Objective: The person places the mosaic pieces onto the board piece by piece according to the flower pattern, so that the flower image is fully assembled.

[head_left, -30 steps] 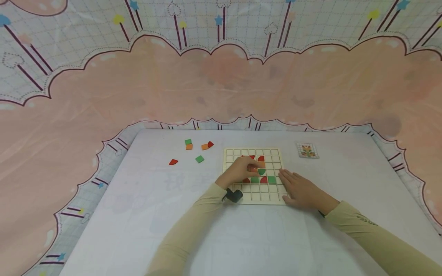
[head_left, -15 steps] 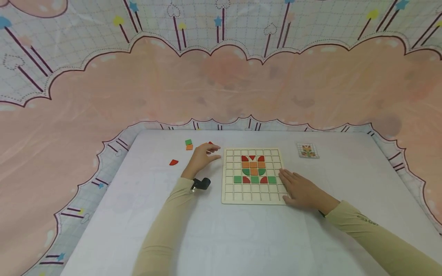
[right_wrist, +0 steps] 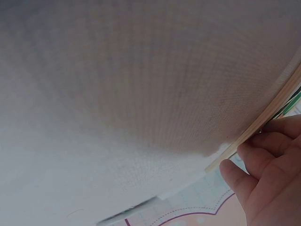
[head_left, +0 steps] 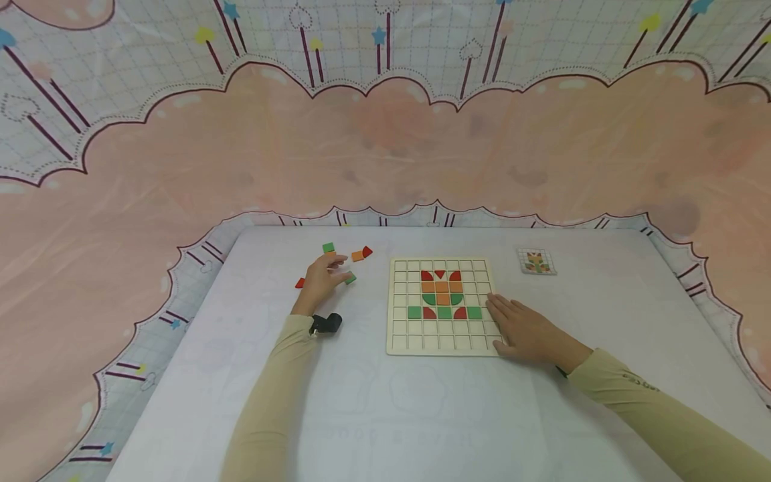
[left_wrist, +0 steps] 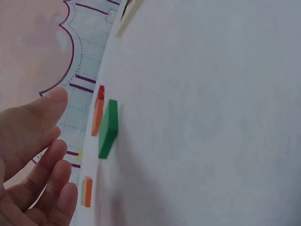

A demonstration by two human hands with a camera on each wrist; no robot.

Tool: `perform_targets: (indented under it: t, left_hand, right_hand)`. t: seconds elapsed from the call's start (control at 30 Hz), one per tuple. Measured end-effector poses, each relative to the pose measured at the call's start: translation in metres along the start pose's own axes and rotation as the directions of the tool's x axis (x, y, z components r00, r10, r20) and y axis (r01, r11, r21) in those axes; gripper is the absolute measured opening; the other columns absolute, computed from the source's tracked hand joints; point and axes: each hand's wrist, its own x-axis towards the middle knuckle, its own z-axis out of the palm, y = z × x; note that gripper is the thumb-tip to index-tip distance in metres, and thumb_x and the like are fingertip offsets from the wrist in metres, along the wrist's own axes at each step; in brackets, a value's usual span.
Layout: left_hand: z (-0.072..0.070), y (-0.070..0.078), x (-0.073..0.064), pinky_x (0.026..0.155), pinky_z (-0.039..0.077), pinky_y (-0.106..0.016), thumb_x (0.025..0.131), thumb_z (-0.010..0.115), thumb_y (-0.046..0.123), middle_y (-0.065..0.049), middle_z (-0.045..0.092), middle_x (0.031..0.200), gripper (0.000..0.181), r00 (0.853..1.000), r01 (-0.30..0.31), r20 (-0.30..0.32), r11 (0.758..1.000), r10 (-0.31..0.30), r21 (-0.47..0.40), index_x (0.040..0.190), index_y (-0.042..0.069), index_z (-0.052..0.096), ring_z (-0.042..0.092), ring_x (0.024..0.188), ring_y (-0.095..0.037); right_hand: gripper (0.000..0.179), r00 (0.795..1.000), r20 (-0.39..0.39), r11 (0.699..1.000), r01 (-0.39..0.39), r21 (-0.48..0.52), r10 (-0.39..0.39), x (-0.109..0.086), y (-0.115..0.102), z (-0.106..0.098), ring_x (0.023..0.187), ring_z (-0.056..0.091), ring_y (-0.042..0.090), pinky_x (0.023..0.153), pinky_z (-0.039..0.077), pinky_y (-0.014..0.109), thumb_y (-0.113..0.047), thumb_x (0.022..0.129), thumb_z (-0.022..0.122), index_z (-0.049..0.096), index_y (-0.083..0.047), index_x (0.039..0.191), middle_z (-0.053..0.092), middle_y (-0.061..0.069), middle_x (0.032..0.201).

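Note:
My left hand (head_left: 319, 282) hovers over the loose tiles left of the board, thumb and fingers apart and holding nothing. A green square tile (head_left: 351, 278) lies just by its thumb; in the left wrist view that green tile (left_wrist: 109, 129) is clear of the fingertips. My right hand (head_left: 530, 333) rests with extended fingers against the right edge of the wooden grid board (head_left: 446, 343). On the board, red, orange and green tiles form a tulip-like figure, with an orange square (head_left: 442, 299) at its middle. The right wrist view shows the fingers (right_wrist: 256, 160) touching the board's edge.
Around the left hand lie another green square (head_left: 328, 248), an orange square (head_left: 358, 256) touching a red quarter-round tile (head_left: 367, 252), and a partly hidden red tile (head_left: 300, 283). A small pattern card (head_left: 536, 262) lies right of the board on the white table (head_left: 385, 415).
My left hand has left the board and moved leftward to the loose tiles, uncovering the tile figure. My right hand has stayed at the board's edge.

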Motion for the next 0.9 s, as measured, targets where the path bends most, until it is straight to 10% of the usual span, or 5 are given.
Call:
perform_targets:
  t: [0.6, 0.9]
  left_hand:
    - [0.000, -0.012, 0.027, 0.104, 0.040, -0.043, 0.087, 0.066, 0.017, -0.018, 0.058, 0.125, 0.042, 0.996, 0.013, 0.082, 0.997, -0.019, 0.080, 0.125, 0.002, 0.057, 0.051, 0.116, -0.030]
    - [0.012, -0.003, 0.043, 0.100, 0.043, -0.041, 0.087, 0.065, 0.011, -0.017, 0.057, 0.122, 0.040, 0.991, 0.118, 0.056, 0.993, -0.120, 0.026, 0.125, 0.003, 0.058, 0.051, 0.112, -0.029]
  right_hand:
    - [0.072, 1.000, 0.001, 1.000, 0.000, -0.008, 0.000, 0.001, 0.001, 0.003, 0.139, 0.031, 0.036, 0.109, 0.033, 0.050, -0.038, 0.089, 0.052, 0.033, 0.008, 0.141, 0.031, 0.023, 0.149]
    - [0.072, 1.000, -0.011, 1.000, 0.008, -0.012, -0.008, 0.001, 0.002, 0.004, 0.138, 0.033, 0.037, 0.108, 0.034, 0.051, -0.037, 0.088, 0.053, 0.034, 0.009, 0.140, 0.033, 0.024, 0.148]
